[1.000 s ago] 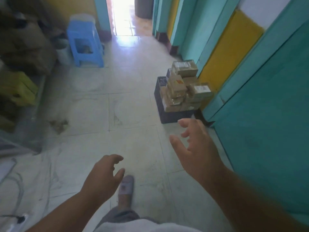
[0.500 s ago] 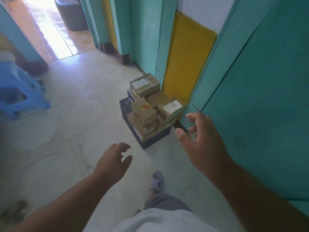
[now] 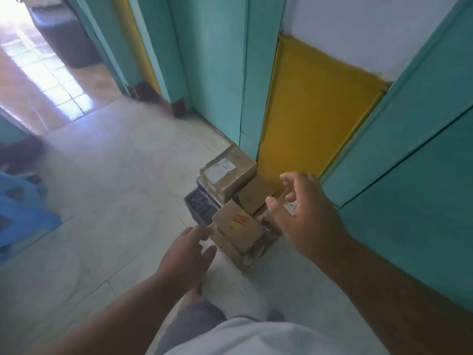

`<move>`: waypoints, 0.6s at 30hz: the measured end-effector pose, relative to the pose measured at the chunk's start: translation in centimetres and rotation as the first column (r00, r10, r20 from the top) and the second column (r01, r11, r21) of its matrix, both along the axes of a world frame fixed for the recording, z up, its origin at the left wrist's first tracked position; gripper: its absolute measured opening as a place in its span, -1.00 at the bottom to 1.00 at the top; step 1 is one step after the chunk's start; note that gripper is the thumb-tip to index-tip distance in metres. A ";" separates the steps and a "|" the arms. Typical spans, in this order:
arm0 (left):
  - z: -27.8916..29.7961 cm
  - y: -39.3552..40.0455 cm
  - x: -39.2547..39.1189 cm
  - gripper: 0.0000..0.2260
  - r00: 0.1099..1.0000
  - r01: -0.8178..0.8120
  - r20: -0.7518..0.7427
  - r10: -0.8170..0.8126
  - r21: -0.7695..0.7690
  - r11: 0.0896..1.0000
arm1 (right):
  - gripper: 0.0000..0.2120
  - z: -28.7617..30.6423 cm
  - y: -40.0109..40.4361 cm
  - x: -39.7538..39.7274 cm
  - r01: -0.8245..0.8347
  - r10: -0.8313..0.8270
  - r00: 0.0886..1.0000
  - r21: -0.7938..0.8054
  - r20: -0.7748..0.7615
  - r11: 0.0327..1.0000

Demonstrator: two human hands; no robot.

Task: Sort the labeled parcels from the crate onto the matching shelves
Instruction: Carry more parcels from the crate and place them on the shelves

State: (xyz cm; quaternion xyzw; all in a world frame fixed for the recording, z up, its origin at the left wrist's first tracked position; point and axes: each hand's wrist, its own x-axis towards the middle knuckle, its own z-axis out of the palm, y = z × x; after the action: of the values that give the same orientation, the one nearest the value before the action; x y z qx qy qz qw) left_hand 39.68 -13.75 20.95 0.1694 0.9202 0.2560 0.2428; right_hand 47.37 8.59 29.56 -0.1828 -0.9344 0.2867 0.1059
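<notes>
A dark blue crate (image 3: 200,206) stands on the floor against the teal and yellow wall, heaped with several brown cardboard parcels. The top parcel (image 3: 226,176) carries a white label. A lower parcel (image 3: 236,228) bears a red and yellow sticker. My left hand (image 3: 184,257) is open, fingers spread, just left of the sticker parcel's near corner. My right hand (image 3: 305,216) is open above the right side of the heap, hiding the parcels beneath it. Neither hand holds anything.
A blue plastic stool (image 3: 20,213) stands at the far left. The teal wall (image 3: 414,190) runs close along my right side. A bright doorway (image 3: 43,70) opens at the upper left. My leg shows at the bottom.
The view has come closer to the crate and turned right. Both hands have reached forward and now hover at the heap of parcels.
</notes>
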 end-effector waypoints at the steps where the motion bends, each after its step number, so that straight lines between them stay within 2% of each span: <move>1: -0.4 0.7 -2.8 -0.75 0.998 0.065 0.003 -0.065 -0.003 0.998 | -0.54 -0.8 0.0 -1.4 0.053 -0.053 0.999 0.004 0.010 0.999; 5: -1.6 4.2 -12.4 -0.84 0.940 0.340 0.015 -0.340 -0.030 0.940 | -0.54 -3.1 -0.6 -5.5 0.262 -0.256 0.961 -0.041 0.102 0.964; 9: -2.6 7.8 -17.0 -0.85 0.861 0.505 0.090 -0.500 -0.035 0.863 | -0.53 -4.1 -1.7 -6.9 0.446 -0.432 0.884 -0.045 0.175 0.894; 15: -7.8 12.4 -17.3 -0.81 0.760 0.615 0.292 -0.580 -0.035 0.788 | -0.51 -8.4 -0.8 -5.8 0.645 -0.610 0.737 -0.034 0.292 0.763; 18: -12.6 14.9 -16.9 -0.73 0.784 0.522 0.403 -0.471 -0.018 0.853 | -0.52 -13.5 1.2 -5.4 0.697 -0.634 0.680 -0.058 0.367 0.714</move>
State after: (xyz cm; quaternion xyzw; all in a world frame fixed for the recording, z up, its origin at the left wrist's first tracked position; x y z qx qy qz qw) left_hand 22.81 1.10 8.38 0.3363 0.7913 0.1515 0.4876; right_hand 42.01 9.77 16.09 -0.5649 -0.7743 0.2834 0.0315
